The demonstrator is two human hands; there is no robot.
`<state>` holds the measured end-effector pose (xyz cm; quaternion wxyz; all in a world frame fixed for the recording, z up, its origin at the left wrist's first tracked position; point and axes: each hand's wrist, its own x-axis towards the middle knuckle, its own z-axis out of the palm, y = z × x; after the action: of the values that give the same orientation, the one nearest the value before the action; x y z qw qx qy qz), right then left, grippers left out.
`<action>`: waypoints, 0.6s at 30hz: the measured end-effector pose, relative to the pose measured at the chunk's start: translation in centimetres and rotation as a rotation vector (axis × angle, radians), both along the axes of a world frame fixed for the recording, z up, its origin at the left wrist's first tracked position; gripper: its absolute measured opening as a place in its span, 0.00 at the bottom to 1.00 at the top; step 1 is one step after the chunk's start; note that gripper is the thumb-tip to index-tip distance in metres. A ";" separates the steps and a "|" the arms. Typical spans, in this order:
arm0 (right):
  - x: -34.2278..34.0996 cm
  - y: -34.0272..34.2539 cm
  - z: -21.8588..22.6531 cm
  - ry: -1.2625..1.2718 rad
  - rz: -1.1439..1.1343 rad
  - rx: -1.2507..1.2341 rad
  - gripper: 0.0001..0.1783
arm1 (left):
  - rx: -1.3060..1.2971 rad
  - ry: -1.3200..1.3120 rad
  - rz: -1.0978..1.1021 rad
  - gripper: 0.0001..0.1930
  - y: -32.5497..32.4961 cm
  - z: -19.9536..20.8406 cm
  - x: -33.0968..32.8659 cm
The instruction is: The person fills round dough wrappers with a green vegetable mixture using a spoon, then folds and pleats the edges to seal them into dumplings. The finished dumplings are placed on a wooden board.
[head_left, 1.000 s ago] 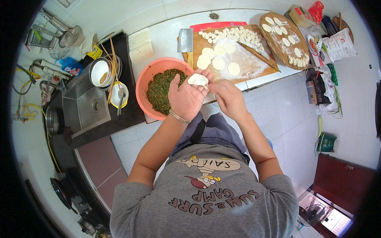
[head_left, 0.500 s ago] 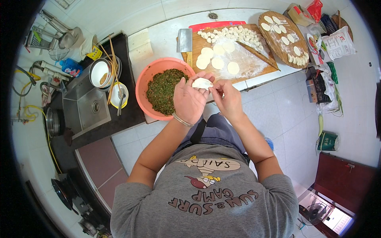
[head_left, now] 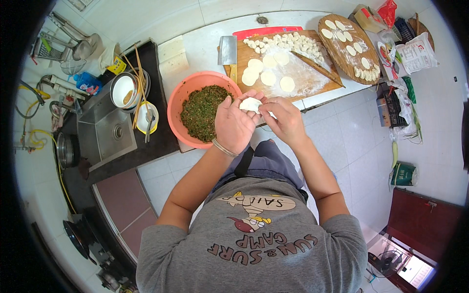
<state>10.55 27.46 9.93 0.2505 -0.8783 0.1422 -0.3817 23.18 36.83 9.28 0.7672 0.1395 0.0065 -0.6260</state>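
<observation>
A folded white dumpling point(head_left: 250, 105) rests on the fingers of my left hand point(head_left: 234, 124), whose palm is turned up. My right hand point(head_left: 285, 119) pinches the dumpling's right edge between thumb and fingers. Just left of my hands stands a pink basin point(head_left: 174, 124) holding green minced filling point(head_left: 205, 112). Beyond them a wooden board point(head_left: 312, 93) carries flat round wrappers point(head_left: 268, 78), small dough pieces point(head_left: 288, 41) and a slim rolling pin point(head_left: 317, 68).
A cleaver point(head_left: 227, 51) lies at the board's left edge. A round wooden tray point(head_left: 337, 53) with wrappers and finished dumplings stands at the far right. On the left are a steel sink point(head_left: 105, 134), stacked bowls point(head_left: 123, 90) and chopsticks point(head_left: 140, 73).
My right hand has shifted slightly to the right and turned over, with its back now more to the camera. The dumpling has moved a little right on my left fingers.
</observation>
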 end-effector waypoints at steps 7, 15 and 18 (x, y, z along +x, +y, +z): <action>-0.3 0.5 -1.1 0.086 -0.131 0.117 0.07 | 0.009 -0.089 0.001 0.27 -0.1 -0.3 -0.3; -1.1 -1.3 1.2 0.087 0.109 -0.029 0.11 | 0.029 -0.140 -0.060 0.26 -0.1 0.3 0.1; -1.2 -1.3 1.1 0.086 0.117 -0.016 0.09 | 0.038 -0.147 -0.067 0.26 -0.2 0.3 -0.1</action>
<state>9.39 26.14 11.01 0.2588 -0.9026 0.0983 -0.3297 23.06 36.65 9.56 0.7413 0.1997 -0.0430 -0.6393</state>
